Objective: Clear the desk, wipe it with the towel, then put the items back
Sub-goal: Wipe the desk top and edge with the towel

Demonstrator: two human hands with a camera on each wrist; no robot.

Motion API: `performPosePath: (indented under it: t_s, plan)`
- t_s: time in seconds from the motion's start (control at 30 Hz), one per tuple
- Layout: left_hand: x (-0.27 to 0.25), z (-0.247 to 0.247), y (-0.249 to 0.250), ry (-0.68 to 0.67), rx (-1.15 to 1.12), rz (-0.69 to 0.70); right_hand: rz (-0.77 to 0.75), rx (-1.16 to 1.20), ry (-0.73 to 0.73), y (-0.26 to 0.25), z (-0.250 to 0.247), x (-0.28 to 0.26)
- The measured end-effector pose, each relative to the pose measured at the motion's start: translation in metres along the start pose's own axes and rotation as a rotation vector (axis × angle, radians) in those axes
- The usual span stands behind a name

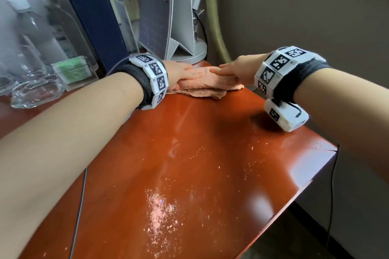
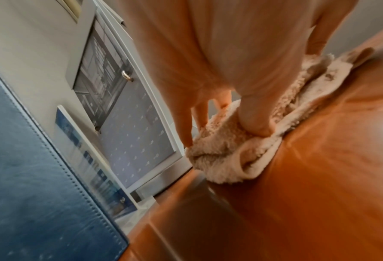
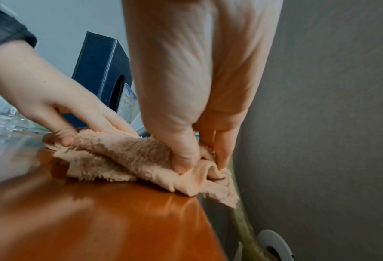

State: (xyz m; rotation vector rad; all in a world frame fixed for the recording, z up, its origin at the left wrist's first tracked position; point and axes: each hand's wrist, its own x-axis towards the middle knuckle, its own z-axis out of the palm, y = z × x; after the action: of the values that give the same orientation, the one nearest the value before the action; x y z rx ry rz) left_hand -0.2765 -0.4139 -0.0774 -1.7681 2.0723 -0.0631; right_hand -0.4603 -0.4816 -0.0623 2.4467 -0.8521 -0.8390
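A peach towel point(image 1: 207, 85) lies bunched in a roll at the far end of the glossy red-brown desk point(image 1: 210, 132). My left hand point(image 1: 194, 73) holds its left end, fingers laid over the top and thumb point(image 2: 256, 123) dug into the near side of the towel point(image 2: 226, 159). My right hand point(image 1: 220, 69) holds the right end, which lies at the desk's far right corner. In the right wrist view its thumb point(image 3: 184, 159) and fingers pinch a fold of the towel point(image 3: 128, 155). The two hands' fingertips nearly meet on top.
Pale crumbs point(image 1: 162, 210) are scattered over the near desk. Behind the towel stand a desk calendar point(image 1: 156, 21) and a round lamp base point(image 1: 197, 52). A dark blue box point(image 1: 90, 12), bottles point(image 1: 27, 33) and a glass ashtray point(image 1: 35, 92) crowd the left. A wall runs along the right.
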Motion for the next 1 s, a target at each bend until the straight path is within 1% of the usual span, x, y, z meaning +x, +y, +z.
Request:
performPosePath:
  t_s: [0.17,0.37,0.57,0.73,0.83,0.93,1.0]
  plan:
    - [0.007,0.001,-0.004,0.025,-0.017,0.009,-0.007,-0.029,0.006,0.003,0.001,0.003]
    - [0.000,0.001,0.000,0.030,0.002,0.006,-0.009,0.078,0.019,0.000,0.005,-0.006]
    - [-0.013,-0.004,0.011,0.044,0.043,0.009,-0.029,0.131,0.042,-0.005,0.016,-0.013]
    - [-0.027,-0.006,0.024,0.023,0.063,0.005,-0.037,0.022,0.090,-0.012,0.020,-0.038]
    - [-0.036,-0.005,0.033,0.013,0.070,0.004,-0.049,0.010,0.087,-0.017,0.025,-0.049]
    - [-0.044,-0.006,0.040,0.005,0.062,0.006,-0.041,0.047,0.086,-0.020,0.028,-0.056]
    - [-0.049,-0.007,0.044,-0.004,0.060,0.007,-0.044,0.153,0.108,-0.020,0.032,-0.060]
